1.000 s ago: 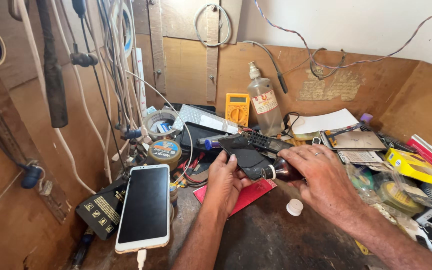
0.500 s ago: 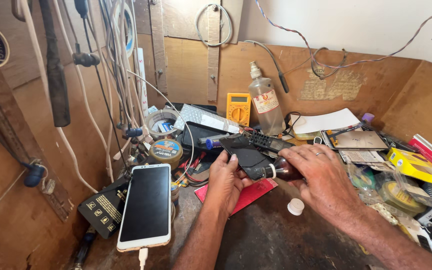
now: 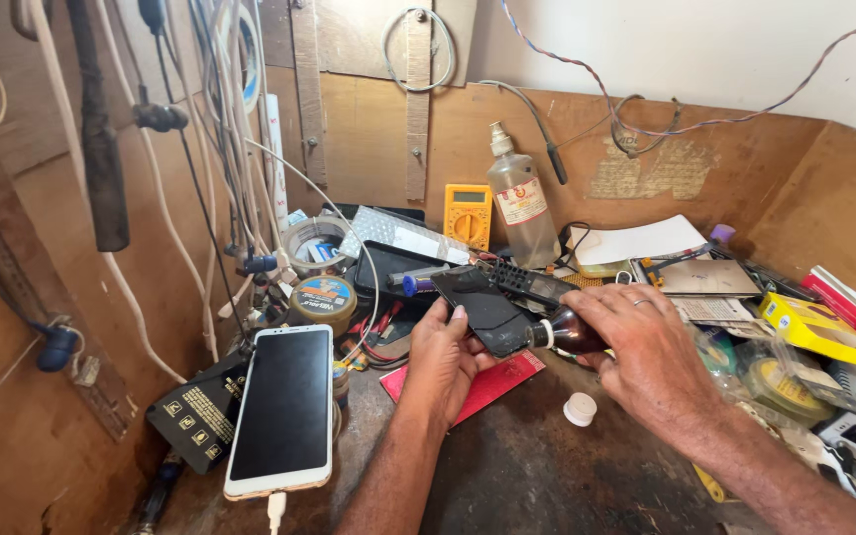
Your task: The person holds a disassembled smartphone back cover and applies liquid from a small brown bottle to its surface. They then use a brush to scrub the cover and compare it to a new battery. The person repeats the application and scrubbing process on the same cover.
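Here, left hand [image 3: 445, 359] on flat glossy black panel [image 3: 487, 309], right hand [image 3: 646, 349] around small dark bottle [image 3: 565, 333].

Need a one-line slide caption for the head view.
Left hand holds a dark phone panel while right hand tips a small brown bottle at it, white cap on cluttered bench.

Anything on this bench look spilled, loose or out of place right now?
One thing: a small white cap lies loose on the dark benchtop, off the brown bottle in the right hand, tipped toward the black panel in the left hand. No spill visible.
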